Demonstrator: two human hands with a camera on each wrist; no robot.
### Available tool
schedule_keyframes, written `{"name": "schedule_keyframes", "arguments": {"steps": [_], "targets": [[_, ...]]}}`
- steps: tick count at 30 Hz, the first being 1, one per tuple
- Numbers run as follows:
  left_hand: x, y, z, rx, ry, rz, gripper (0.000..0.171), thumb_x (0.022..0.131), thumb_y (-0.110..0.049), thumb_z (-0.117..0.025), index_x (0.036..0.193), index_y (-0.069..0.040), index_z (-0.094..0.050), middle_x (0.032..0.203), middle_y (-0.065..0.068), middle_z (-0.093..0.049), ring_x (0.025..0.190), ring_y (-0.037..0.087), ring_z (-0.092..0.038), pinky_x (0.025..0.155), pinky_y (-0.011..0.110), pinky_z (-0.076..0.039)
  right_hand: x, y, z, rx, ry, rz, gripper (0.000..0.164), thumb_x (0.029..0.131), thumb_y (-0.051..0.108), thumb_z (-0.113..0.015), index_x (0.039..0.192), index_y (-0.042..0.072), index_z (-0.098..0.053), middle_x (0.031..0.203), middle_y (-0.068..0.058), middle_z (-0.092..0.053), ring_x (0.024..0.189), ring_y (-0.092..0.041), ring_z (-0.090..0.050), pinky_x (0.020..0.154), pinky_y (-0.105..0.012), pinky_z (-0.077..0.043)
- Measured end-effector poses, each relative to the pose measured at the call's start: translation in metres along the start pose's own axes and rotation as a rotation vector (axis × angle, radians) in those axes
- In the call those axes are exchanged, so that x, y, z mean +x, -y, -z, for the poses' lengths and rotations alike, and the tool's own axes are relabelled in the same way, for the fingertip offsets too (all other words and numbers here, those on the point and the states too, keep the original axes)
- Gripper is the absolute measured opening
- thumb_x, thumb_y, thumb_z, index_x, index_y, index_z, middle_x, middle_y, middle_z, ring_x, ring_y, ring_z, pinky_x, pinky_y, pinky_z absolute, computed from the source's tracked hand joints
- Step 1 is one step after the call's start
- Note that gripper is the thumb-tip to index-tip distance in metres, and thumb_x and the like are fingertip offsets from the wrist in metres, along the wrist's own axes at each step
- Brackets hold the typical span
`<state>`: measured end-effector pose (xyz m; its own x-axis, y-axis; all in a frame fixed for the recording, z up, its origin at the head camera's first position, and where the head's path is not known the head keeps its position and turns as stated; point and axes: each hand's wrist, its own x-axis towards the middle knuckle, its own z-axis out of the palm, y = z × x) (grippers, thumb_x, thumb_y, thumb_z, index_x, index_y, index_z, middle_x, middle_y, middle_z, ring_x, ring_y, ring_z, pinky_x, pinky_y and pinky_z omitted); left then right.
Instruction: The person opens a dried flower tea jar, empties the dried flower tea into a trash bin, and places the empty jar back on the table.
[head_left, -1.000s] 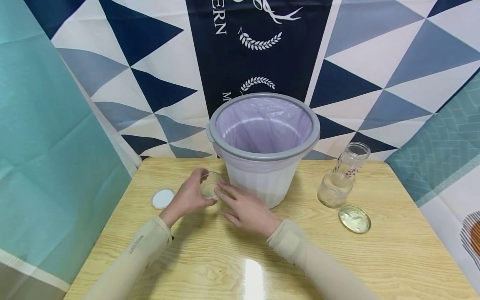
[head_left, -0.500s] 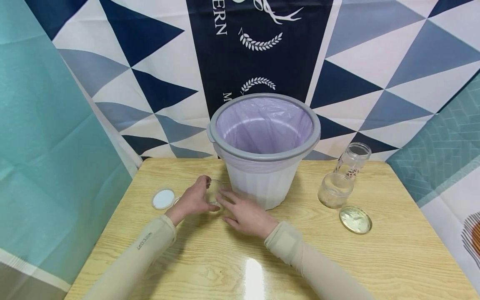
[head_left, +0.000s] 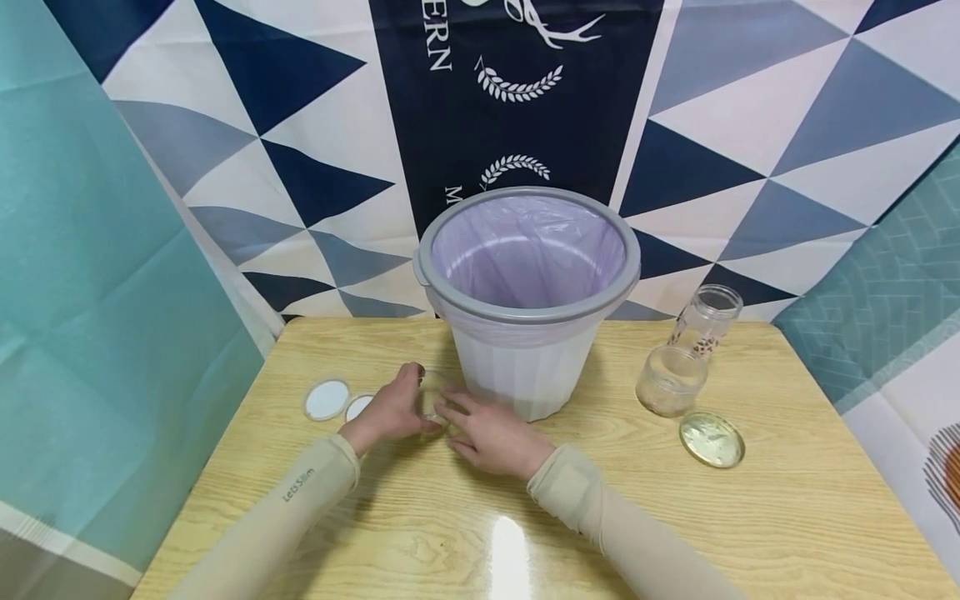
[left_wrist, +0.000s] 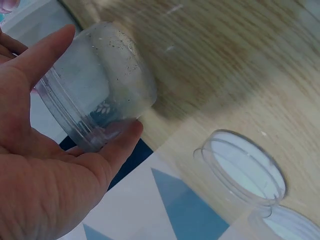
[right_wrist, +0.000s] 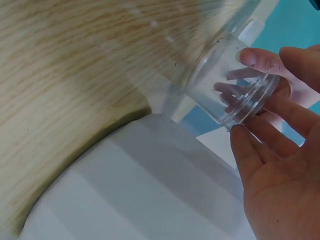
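My left hand grips a clear plastic jar, thumb on one side and fingers on the other. Small dark specks dot the jar's wall and base. Whether its base touches the table cannot be told. My right hand is at the jar's other side, fingers fairly straight, with fingertips against the threaded rim in the right wrist view. To the left of my left hand lie two round lids with white discs: one lid in full view, the other lid partly hidden by that hand.
A white bin with a grey rim and purple liner stands just behind my right hand. At the right are a tall clear jar, a low clear jar and a gold lid on the wooden table.
My left hand has moved slightly nearer and to the right with the jar, which sits lower between the hands. The second white lid has come into view beside it. My right hand has barely shifted.
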<state>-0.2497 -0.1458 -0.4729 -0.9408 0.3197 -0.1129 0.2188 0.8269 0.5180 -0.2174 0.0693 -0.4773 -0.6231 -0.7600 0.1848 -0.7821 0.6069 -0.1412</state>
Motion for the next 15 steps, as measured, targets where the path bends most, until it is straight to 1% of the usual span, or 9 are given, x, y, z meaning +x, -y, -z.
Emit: {"name": "schedule_keyframes", "arguments": {"steps": [4,15], "targets": [[0.0001,0.0024,-0.0021,0.006,0.002,0.001,0.095,0.078,-0.033,-0.092,0.146,0.005,-0.037,0.146,0.022,-0.047,0.120,0.041,-0.062,0.104,0.052,-0.053,0.0006,-0.0003,-0.0026,0.006,-0.003,0.001,0.058,0.099,0.029,-0.070,0.150,0.007,-0.054,0.156,-0.018,-0.049,0.140,-0.033,-0.054,0.105,-0.041,-0.055],[0.0011,0.0043,-0.0013,-0.002,0.007,0.005,0.098,0.078,-0.034,-0.092,0.148,0.004,-0.036,0.148,0.022,-0.046,0.122,0.042,-0.061,0.104,0.053,-0.052,0.0014,-0.0008,-0.0027,0.005,-0.005,0.005,0.059,0.098,0.027,-0.071,0.150,0.007,-0.054,0.157,-0.016,-0.048,0.142,-0.031,-0.052,0.108,-0.040,-0.053]]}}
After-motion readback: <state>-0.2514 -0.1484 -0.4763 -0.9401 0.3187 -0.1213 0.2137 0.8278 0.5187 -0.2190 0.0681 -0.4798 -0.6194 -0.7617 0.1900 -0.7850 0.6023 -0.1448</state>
